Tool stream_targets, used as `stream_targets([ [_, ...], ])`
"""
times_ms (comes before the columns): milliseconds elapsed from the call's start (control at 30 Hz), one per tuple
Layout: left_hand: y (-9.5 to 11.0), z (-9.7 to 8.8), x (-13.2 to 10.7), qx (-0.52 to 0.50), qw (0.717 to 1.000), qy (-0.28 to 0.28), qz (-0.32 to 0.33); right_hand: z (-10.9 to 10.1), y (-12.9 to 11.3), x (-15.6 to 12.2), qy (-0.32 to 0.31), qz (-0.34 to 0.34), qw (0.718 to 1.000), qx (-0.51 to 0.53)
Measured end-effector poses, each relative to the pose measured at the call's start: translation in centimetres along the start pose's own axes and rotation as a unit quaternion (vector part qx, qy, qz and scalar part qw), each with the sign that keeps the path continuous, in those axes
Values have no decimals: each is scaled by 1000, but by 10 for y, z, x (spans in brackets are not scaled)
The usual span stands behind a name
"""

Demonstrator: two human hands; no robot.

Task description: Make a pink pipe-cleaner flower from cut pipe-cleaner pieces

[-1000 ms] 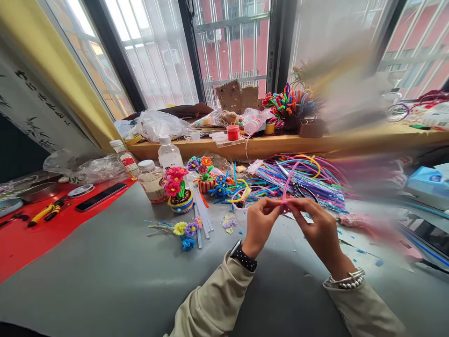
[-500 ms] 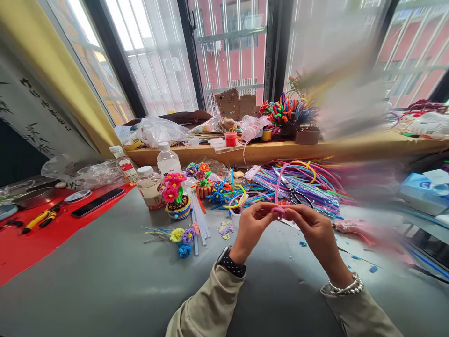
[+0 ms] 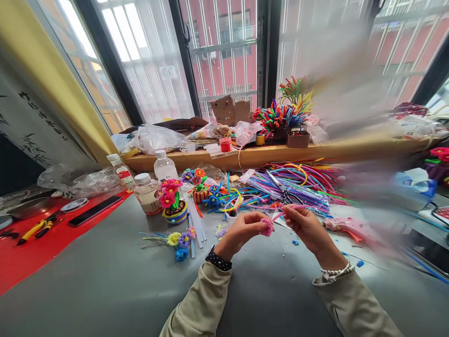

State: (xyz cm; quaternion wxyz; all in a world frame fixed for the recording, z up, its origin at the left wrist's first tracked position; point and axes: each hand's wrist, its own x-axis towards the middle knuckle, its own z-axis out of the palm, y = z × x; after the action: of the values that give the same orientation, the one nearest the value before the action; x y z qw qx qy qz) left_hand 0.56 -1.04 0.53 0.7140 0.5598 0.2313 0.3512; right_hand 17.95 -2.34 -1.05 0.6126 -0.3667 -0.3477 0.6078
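Note:
Pinched in the fingers of my left hand (image 3: 238,231) is a small curled pink pipe-cleaner flower (image 3: 267,228). My right hand (image 3: 310,229) grips the pink pipe cleaner (image 3: 278,216) that runs from it, a short stretch showing between the hands. Both hands are held over the grey table. Just behind them lie scissors (image 3: 278,181) with black handles, on a heap of coloured pipe cleaners (image 3: 308,185). Left of my left hand are finished yellow, purple and blue pipe-cleaner flowers (image 3: 182,241) and a pink flower in a striped pot (image 3: 175,216).
Clear glue sticks (image 3: 197,222) lie beside the pots, with bottles (image 3: 146,194) behind. A pink glue gun (image 3: 345,224) rests at right, near a blurred area. Pliers (image 3: 33,231) and a phone (image 3: 94,210) lie on a red mat at left. A cluttered windowsill (image 3: 196,158) runs behind.
My hands were together on the pink piece; now they are apart, with the right drawn away along the pipe cleaner. The upright pink loop has gone from view. The camera has shifted slightly.

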Motion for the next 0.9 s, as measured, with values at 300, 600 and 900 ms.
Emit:
stream_targets([
  [300, 25, -11, -27, 70, 996, 30, 40, -22, -11, 7, 122, -76, 989, 39],
  [600, 25, -11, -55, 310, 946, 97, 9, -56, -3, -17, -39, -109, 807, -579],
  [900, -3, -3, -47, 528, 848, 47, -7, -52, 10, -15, -65, -111, 749, -650],
])
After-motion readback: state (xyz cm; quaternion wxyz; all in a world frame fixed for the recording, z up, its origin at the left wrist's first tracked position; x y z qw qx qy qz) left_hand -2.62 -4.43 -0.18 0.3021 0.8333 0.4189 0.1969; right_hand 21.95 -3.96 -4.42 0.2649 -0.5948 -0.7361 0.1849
